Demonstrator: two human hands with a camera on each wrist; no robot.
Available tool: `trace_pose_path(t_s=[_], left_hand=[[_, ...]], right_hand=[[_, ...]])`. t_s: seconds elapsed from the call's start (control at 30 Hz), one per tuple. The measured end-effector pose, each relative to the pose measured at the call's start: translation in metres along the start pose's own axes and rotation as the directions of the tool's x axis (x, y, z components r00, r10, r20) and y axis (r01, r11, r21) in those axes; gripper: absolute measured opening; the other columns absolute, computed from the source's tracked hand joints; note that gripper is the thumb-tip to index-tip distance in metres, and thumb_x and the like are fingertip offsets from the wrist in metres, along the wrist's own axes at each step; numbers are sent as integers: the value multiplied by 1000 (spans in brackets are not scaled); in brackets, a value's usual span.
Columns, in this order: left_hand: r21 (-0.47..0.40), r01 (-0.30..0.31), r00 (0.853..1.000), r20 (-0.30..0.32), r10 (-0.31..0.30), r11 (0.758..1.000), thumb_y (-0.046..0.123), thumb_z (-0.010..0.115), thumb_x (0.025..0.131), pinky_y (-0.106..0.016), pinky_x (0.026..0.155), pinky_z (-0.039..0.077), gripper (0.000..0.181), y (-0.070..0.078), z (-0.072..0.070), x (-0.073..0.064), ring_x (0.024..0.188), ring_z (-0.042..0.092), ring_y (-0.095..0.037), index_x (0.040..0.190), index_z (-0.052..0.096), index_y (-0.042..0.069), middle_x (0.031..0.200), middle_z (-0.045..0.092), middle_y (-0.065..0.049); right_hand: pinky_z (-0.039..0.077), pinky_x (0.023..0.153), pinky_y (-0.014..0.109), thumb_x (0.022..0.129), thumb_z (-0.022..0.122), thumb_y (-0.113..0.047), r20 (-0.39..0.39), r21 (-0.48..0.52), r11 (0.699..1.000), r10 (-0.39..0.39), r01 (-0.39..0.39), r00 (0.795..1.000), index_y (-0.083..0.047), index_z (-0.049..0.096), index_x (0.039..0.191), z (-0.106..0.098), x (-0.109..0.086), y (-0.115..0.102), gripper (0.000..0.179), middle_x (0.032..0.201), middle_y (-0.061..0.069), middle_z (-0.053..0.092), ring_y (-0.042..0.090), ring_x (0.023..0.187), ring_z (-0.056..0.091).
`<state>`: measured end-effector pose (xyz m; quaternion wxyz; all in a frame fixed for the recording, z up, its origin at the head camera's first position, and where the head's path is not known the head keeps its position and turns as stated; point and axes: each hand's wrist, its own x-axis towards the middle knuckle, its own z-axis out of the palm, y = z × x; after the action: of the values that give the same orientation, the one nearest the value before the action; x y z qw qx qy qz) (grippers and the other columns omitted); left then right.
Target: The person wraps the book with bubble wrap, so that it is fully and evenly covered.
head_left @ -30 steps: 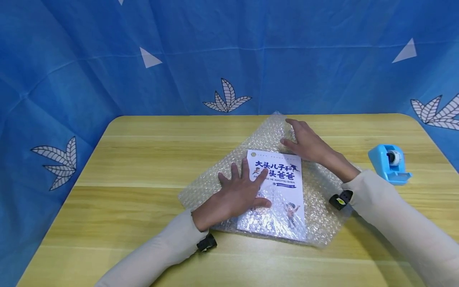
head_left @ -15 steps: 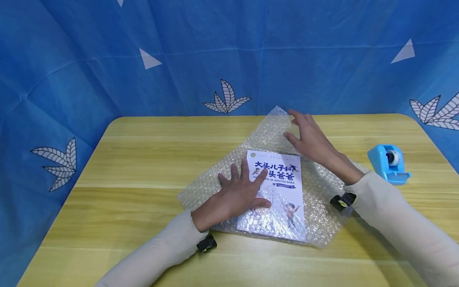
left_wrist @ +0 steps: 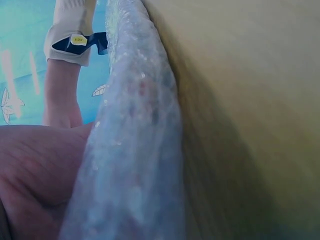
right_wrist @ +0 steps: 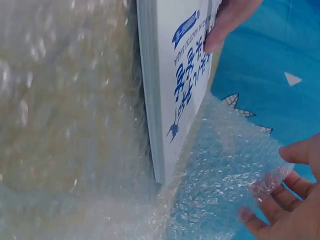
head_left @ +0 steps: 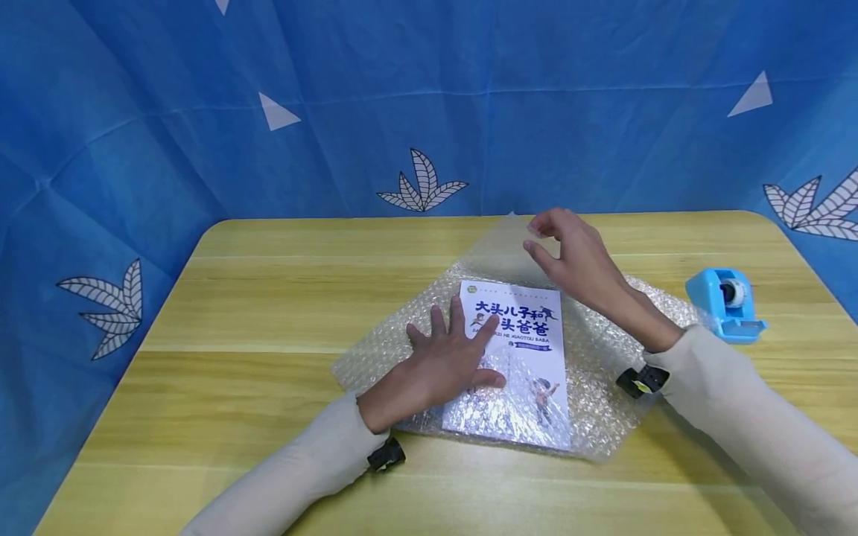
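A white book [head_left: 546, 357] with blue Chinese lettering lies on a sheet of bubble wrap [head_left: 603, 402] on the table. Clear wrap covers its lower part, while the top of the cover is bare. My left hand [head_left: 445, 365] rests on the book's left side with fingers spread. At the far side, my right hand [head_left: 583, 257] has its fingers curled at the wrap's raised far flap. In the right wrist view the fingertips of that hand [right_wrist: 295, 200] show at the edge of the lifted bubble wrap [right_wrist: 215, 165], beside the book's page edges [right_wrist: 150, 90].
A blue tape dispenser [head_left: 720, 305] with a roll of tape stands on the right, close to the wrap's right corner. The wooden table [head_left: 268, 298] ends at a blue curtain [head_left: 335, 112] with leaf prints behind it.
My right hand rose slightly and then drew back toward me, its fingers curling more. The far flap of bubble wrap lifted and bends toward the book. My left hand stayed put.
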<state>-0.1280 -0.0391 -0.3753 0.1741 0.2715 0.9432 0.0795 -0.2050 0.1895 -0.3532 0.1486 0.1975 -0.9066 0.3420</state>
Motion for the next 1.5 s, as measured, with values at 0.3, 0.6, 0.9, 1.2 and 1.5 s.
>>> trace_pose_path(t_s=[0.3, 0.6, 0.9, 1.2, 1.5], left_hand=[[45, 26, 999, -20, -25, 999, 68, 57, 96, -83, 99, 34, 99, 0, 1, 2, 146, 21, -62, 166, 21, 7, 165, 12, -37], [-9, 50, 998, -27, -50, 999, 67, 59, 94, -82, 102, 31, 114, 0, 2, 2, 148, 17, -59, 166, 0, 2, 166, 8, -35], [-95, 27, 998, -55, -32, 995, 62, 63, 94, -85, 102, 26, 119, -2, 2, 0, 147, 13, -62, 164, -14, 4, 166, 2, -36], [-124, -17, 996, -94, 5, 992, 59, 66, 94, -87, 98, 27, 117, -3, 4, -2, 142, 16, -67, 165, -8, 5, 165, -24, -27], [-107, -39, 998, -61, 33, 994, 57, 61, 98, -89, 98, 23, 94, -4, 4, -2, 143, 11, -68, 169, 12, 21, 170, -14, -24]], right_hand=[[57, 81, 53, 101, 66, -4, 31, -15, 992, -127, 127, 991, 4, 68, 125, -1, -14, -13, 25, 109, 19, 72, 35, 98, 70], [60, 74, 46, 97, 68, 4, 96, -36, 978, -203, 208, 974, 2, 74, 114, -2, -35, -17, 18, 102, 13, 74, 28, 89, 73], [61, 75, 42, 94, 72, 5, 252, -68, 976, -184, 208, 950, -2, 75, 111, 0, -58, -23, 19, 101, 8, 74, 23, 89, 72], [61, 80, 40, 92, 74, 6, 325, -41, 975, -195, 220, 925, -3, 77, 110, 7, -69, -20, 20, 105, 8, 74, 25, 96, 73], [61, 83, 40, 91, 76, 4, 370, -35, 969, -216, 246, 904, -5, 77, 110, 10, -74, -19, 21, 105, 5, 74, 24, 96, 72]])
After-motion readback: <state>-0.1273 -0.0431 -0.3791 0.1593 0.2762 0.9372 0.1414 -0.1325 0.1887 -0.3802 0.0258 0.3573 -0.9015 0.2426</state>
